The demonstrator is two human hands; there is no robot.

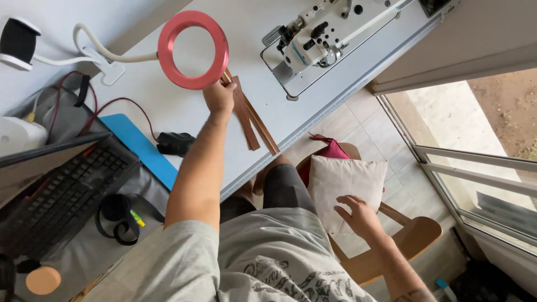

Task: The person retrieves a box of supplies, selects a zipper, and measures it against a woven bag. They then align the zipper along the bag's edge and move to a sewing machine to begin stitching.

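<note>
My left hand point(219, 96) reaches out over the white table point(168, 106) and grips the lower rim of a red ring lamp point(193, 49) on a white flexible neck. Brown leather strips point(249, 114) lie on the table just right of that hand. My right hand point(358, 215) rests with fingers spread on a cream cushion point(341, 190) that sits on a wooden chair point(408, 237), holding nothing. A pink cushion point(330, 151) lies behind the cream one.
A white sewing machine point(313, 42) stands at the table's far right. A black mouse point(174, 143) lies on a blue mat point(140, 148). A laptop keyboard point(61, 196), cables, a coiled black strap point(117, 215) sit left. A glass door point(475, 168) is at right.
</note>
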